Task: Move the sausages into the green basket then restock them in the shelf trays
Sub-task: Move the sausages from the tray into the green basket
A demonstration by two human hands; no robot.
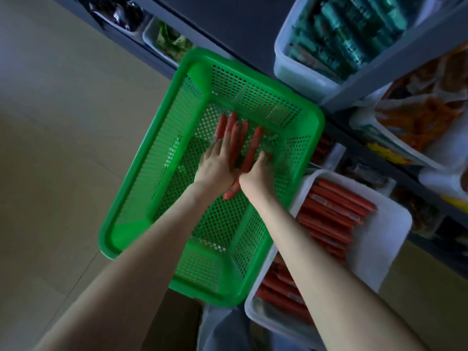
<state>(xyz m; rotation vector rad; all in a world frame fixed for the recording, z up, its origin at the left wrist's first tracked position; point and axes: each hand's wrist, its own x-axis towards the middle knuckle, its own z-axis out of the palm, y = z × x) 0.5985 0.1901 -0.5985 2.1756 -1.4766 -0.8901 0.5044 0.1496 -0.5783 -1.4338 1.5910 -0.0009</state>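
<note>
— What is the grip doing?

— Both hands are grasping one bundle of sausages (236,134). The left hand (215,164) is cupping the bundle from the left, with its back facing up. The right hand (257,173) is closing on it from the right with curled fingers, though they are blurring a little.

— And where are the sausages sitting?

— Inside the green basket (114,224), low over its mesh bottom, towards the far half. Their red tips are sticking out beyond the fingers, and a couple of ends are poking back between the wrists. I cannot tell whether they are touching the bottom.

— What is lying around the basket?

— Just beside its right edge, a white tray (395,224) is holding more red sausages packed side by side. Farther out, the shelf (374,74) is carrying a tub of teal packets (354,39), and below its rail some orange snacks (425,117) are showing. The basket is sitting close against the shelf front, with the pale floor (50,148) spreading out to its left.
</note>
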